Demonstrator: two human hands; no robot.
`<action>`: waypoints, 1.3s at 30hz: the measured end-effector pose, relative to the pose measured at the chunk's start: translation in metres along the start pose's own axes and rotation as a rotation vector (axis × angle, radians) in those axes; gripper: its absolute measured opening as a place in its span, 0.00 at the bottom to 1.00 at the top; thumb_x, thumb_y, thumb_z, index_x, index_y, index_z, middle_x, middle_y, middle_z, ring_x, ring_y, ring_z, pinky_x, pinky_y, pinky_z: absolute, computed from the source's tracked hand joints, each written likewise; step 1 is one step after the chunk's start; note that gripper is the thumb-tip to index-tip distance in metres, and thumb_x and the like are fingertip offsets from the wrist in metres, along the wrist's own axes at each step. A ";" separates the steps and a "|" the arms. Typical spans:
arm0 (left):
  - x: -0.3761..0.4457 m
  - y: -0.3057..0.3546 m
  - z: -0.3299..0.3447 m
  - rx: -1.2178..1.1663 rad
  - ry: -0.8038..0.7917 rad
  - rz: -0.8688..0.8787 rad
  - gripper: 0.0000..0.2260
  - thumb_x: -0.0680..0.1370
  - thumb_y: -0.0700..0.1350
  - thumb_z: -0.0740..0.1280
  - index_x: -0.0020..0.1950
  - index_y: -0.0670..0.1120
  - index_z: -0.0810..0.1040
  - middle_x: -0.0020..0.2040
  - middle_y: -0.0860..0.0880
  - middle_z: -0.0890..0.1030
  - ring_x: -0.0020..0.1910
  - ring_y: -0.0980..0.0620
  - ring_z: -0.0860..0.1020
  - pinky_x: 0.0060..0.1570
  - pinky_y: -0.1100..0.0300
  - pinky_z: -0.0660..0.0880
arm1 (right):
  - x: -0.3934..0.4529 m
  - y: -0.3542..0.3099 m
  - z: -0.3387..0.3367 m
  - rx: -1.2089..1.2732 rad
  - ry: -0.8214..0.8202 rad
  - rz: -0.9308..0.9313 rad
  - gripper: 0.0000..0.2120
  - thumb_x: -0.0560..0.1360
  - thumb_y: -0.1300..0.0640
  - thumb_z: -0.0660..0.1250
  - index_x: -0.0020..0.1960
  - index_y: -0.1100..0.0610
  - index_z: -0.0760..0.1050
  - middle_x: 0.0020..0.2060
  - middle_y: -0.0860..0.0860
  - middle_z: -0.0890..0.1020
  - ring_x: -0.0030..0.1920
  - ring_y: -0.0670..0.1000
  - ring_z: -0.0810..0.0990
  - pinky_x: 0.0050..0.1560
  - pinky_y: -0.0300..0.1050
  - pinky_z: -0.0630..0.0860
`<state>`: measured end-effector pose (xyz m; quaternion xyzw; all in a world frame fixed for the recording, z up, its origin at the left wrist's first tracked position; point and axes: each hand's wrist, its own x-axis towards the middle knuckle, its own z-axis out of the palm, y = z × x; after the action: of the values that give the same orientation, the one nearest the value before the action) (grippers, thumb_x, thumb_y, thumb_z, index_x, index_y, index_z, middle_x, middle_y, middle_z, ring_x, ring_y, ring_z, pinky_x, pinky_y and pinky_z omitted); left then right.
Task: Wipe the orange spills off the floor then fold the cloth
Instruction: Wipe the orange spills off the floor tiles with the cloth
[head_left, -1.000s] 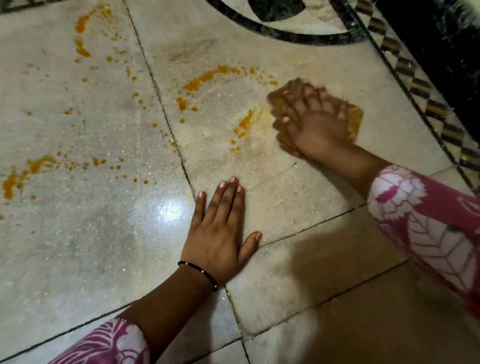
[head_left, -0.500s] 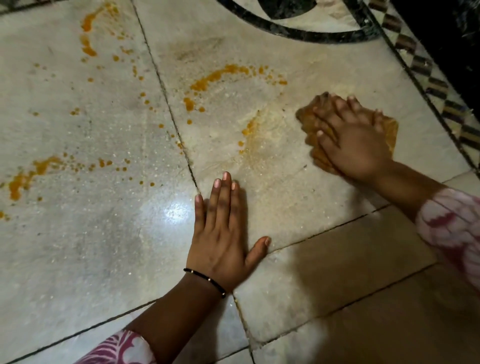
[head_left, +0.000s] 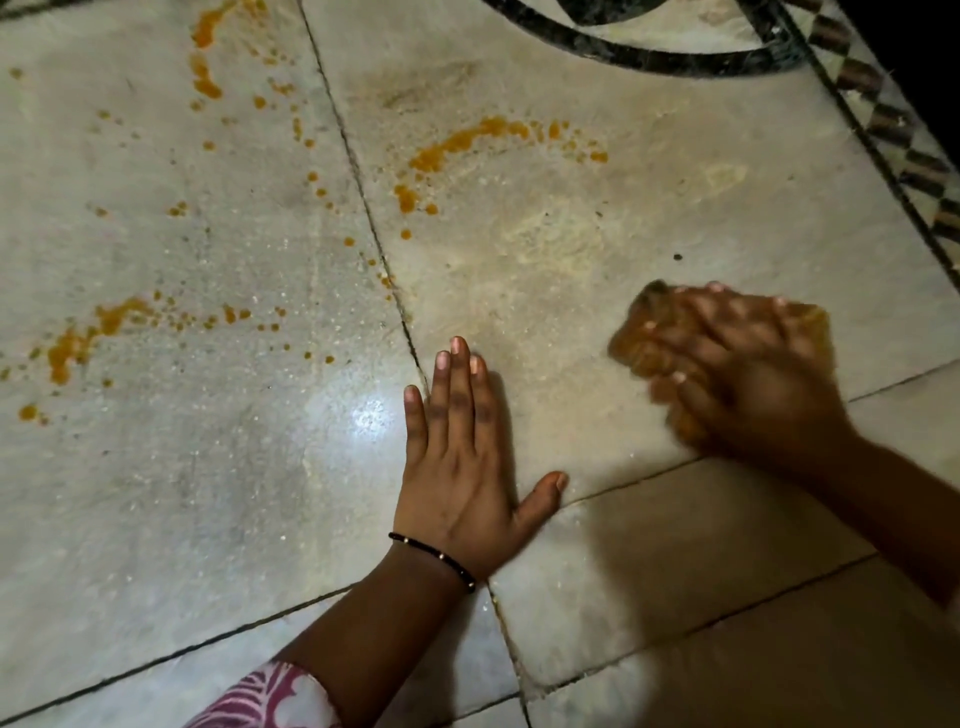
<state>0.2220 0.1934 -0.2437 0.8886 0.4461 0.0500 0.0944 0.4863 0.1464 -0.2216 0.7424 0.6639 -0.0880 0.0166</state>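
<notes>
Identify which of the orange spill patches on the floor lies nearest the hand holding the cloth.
The curved streak on the same tile as the right hand and cloth. The other patches, top left and far left, lie beyond the tile joint.

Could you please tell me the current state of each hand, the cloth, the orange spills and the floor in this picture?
left hand: flat on the floor, fingers straight, holding nothing.
right hand: on the cloth, motion-blurred; grip unclear.
cloth: bunched under the right hand, stained orange, not folded.
orange spills: several streaks and drops not yet wiped.
floor: pale smear near the cloth, spattered further left.
</notes>
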 end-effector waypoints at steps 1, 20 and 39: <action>0.000 0.001 -0.001 -0.003 -0.008 0.006 0.45 0.74 0.68 0.53 0.76 0.35 0.45 0.76 0.35 0.44 0.76 0.39 0.43 0.73 0.43 0.39 | 0.007 0.011 -0.003 0.024 0.022 0.072 0.27 0.75 0.42 0.49 0.70 0.47 0.68 0.74 0.54 0.64 0.75 0.54 0.56 0.70 0.62 0.49; 0.000 0.001 -0.005 -0.004 -0.008 -0.065 0.51 0.72 0.71 0.56 0.75 0.34 0.43 0.76 0.34 0.43 0.76 0.38 0.40 0.72 0.43 0.34 | -0.031 0.007 0.000 -0.112 -0.074 -0.346 0.24 0.79 0.42 0.47 0.67 0.49 0.71 0.71 0.57 0.67 0.72 0.58 0.61 0.69 0.67 0.53; 0.000 -0.001 0.000 0.014 -0.071 -0.006 0.45 0.75 0.70 0.50 0.76 0.35 0.49 0.77 0.36 0.49 0.77 0.41 0.46 0.74 0.44 0.43 | -0.085 -0.006 0.009 -0.074 -0.094 -0.082 0.25 0.73 0.43 0.55 0.70 0.44 0.64 0.73 0.56 0.65 0.72 0.57 0.60 0.67 0.67 0.54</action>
<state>0.2216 0.1942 -0.2442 0.8891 0.4455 0.0151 0.1041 0.4705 0.0626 -0.2164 0.7086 0.6950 -0.0990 0.0715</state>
